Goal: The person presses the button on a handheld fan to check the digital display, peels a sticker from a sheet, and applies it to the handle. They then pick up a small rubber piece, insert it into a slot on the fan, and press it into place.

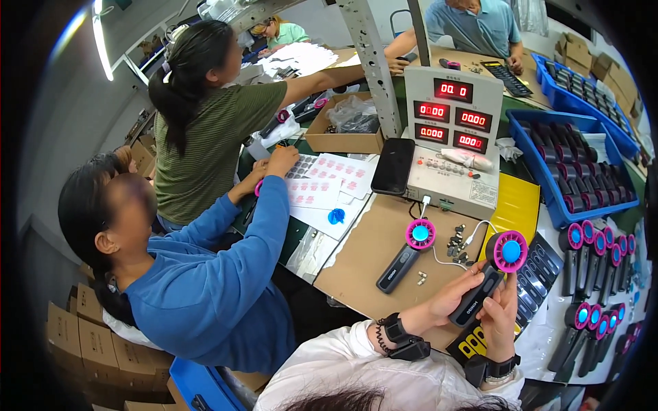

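Note:
A handheld fan [474, 299] with a dark grey handle, a pink ring and a blue centre is held up between my hands. My left hand [454, 293] is wrapped round the handle from the left. On the handle's lower right side, the fingers of my right hand [500, 316] press against it. A white cable [449, 263] runs near the held fan; whether it is plugged in, I cannot tell. To the left, a second fan [399, 266] of the same kind lies on the brown board [356, 274]. Small dark pieces [458, 241] lie scattered between the two fans.
A tester with red number displays [452, 113] stands ahead, a black phone [393, 166] leaning on it. Several fans [582, 315] lie at right, below a blue crate [574, 164] of dark parts. A co-worker in a blue top [212, 274] works over sticker sheets [315, 192] at left.

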